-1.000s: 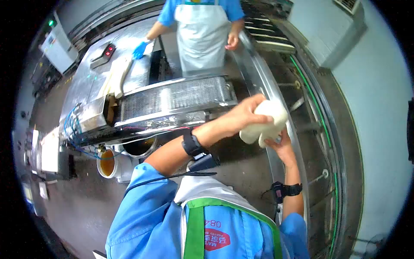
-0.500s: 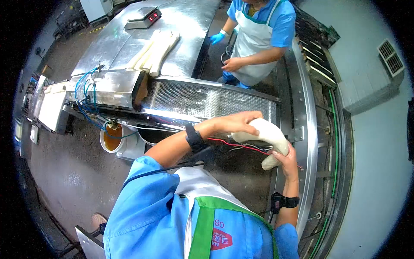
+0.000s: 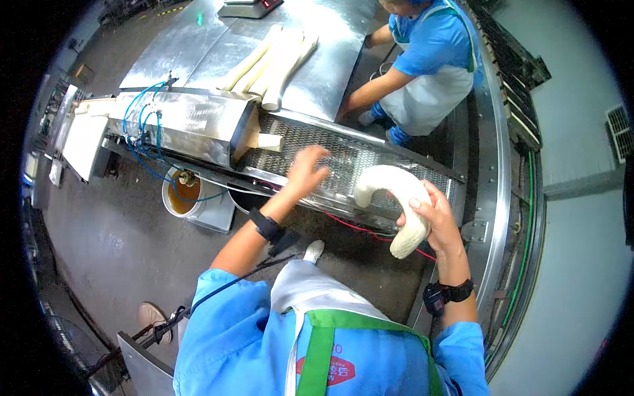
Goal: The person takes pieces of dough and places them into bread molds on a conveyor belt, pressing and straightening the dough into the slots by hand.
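L hand [image 3: 308, 171] half-open, empty, nr mesh belt [image 3: 366, 157]; R hand [image 3: 441, 221] grips curved dough [image 3: 404, 183].

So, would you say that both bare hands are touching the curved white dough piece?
No, only the right hand grips the curved white dough piece, while the left hand is open and apart from it.

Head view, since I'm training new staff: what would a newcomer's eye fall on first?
Most likely the thick, curved white dough roll in the right hand, held up by the mesh conveyor. Next, probably, the long pale dough strips lying on the steel table beyond it. On the left, the white bucket of amber liquid stands out against the dark floor.
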Motion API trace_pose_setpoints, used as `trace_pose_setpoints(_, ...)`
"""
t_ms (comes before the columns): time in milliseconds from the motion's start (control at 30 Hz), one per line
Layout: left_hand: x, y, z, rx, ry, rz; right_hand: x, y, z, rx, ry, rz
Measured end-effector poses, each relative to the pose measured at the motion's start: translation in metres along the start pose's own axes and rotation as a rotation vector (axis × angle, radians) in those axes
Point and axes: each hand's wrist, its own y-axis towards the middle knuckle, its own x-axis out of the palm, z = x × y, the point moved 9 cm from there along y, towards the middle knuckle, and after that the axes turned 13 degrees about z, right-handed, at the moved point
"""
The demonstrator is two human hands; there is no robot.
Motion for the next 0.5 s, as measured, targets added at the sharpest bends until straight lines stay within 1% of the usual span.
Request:
trace_pose_setpoints(33,-0.016,0.001,-0.024,-0.074,0.117,0.066,0.002,0.001,-0.002,0.001,0.014,0.009)
trace_pose_setpoints(67,-0.029,0.002,-0.047,-0.078,0.287,0.108,0.001,0.002,0.000,0.002,0.016,0.018)
trace_pose_setpoints(100,-0.037,0.004,-0.067,-0.098,0.408,0.051,-0.004,0.001,0.004,0.009,0.020,0.026)
trace_pose_setpoints(133,-0.051,0.005,-0.079,-0.127,0.488,0.131,-0.010,0.000,0.005,0.013,0.025,0.038)
trace_pose_setpoints(167,-0.053,0.007,-0.098,-0.078,0.514,0.111,-0.015,-0.003,0.005,0.005,0.032,0.058)
trace_pose_setpoints(200,-0.057,0.008,-0.107,-0.090,0.546,0.060,-0.022,-0.008,0.006,0.006,0.042,0.075)
trace_pose_setpoints(233,-0.055,0.009,-0.118,-0.143,0.615,-0.064,-0.027,-0.012,0.006,0.005,0.053,0.092)
trace_pose_setpoints(300,-0.057,0.011,-0.117,0.120,0.729,0.010,-0.043,-0.024,0.004,-0.019,0.067,0.136)
trace_pose_setpoints(367,-0.060,0.015,-0.116,0.078,0.796,-0.051,-0.062,-0.038,0.002,-0.036,0.113,0.234)
trace_pose_setpoints(400,-0.060,0.016,-0.115,0.067,0.881,-0.122,-0.072,-0.047,0.001,-0.060,0.110,0.268)
trace_pose_setpoints(433,-0.060,0.017,-0.122,0.028,0.946,-0.131,-0.083,-0.055,0.000,-0.076,0.128,0.301)
trace_pose_setpoints(500,-0.059,0.019,-0.134,0.042,0.996,-0.133,-0.104,-0.074,0.000,-0.111,0.141,0.364)
